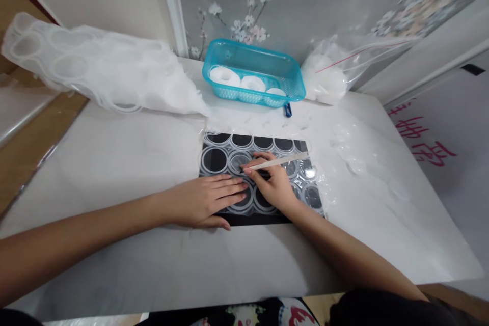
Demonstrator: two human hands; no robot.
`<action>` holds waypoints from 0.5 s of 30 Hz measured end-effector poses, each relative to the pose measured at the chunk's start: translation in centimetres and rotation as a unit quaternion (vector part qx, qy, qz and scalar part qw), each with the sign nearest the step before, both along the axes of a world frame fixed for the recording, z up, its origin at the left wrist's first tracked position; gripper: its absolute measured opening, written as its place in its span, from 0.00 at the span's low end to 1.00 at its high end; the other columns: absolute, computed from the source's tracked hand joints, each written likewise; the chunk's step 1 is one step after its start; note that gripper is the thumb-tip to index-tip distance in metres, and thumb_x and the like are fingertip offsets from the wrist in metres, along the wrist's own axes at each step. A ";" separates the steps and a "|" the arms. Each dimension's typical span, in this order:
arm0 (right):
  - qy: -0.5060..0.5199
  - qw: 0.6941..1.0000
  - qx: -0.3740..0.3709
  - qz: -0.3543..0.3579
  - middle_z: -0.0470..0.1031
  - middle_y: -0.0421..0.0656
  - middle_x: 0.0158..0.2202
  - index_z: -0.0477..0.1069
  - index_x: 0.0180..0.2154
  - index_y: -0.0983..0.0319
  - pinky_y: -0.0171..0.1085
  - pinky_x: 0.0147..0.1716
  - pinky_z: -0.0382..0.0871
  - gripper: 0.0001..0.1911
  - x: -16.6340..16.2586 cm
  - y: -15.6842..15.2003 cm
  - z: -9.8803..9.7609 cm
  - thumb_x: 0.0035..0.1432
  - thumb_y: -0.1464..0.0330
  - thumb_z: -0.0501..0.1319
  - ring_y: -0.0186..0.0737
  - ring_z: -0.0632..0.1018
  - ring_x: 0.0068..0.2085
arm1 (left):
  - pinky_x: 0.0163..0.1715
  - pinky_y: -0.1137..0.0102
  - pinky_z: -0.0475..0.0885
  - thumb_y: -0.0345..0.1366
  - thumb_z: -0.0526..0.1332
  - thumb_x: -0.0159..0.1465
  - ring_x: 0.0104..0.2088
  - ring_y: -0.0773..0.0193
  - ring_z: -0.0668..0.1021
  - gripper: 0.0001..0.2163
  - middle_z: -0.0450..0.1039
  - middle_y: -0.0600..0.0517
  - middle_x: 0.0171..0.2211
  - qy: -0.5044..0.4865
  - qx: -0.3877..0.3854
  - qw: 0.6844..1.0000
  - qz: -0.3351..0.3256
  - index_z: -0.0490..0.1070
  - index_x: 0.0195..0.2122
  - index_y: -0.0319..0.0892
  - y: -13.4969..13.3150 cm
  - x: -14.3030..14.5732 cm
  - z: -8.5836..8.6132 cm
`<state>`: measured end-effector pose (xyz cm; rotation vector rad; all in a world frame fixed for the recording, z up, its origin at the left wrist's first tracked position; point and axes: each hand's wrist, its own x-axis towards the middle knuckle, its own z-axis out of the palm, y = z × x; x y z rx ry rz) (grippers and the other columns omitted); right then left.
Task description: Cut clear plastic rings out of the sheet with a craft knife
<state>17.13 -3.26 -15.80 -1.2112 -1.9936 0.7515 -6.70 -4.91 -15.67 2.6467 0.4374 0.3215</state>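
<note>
A clear plastic sheet of round cells point(229, 155) lies on a black mat point(263, 218) in the middle of the white table. My left hand point(206, 201) rests flat on the sheet's near left part, fingers stretched out. My right hand point(273, 186) is closed around a thin pale stick-like tool point(280, 162), held like a pen, with its tip on one of the round cells just beyond my left fingertips.
A turquoise basket point(290, 79) with white round pieces stands at the back. A stack of clear plastic sheets point(99, 69) lies at the back left. A zip bag point(332, 74) of white pieces sits at the back right. Loose clear discs point(355, 155) lie right of the mat.
</note>
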 end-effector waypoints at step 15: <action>-0.012 0.966 0.178 -0.189 0.81 0.45 0.41 0.77 0.39 0.56 0.68 0.65 0.50 0.11 5.2 4.1 2.5 0.67 0.63 0.56 0.53 0.77 0.55 | 0.70 0.55 0.49 0.62 0.53 0.66 0.70 0.46 0.59 0.39 0.57 0.39 0.69 0.060 -0.019 0.998 -0.026 0.56 0.70 0.38 0.1 0.3 1.5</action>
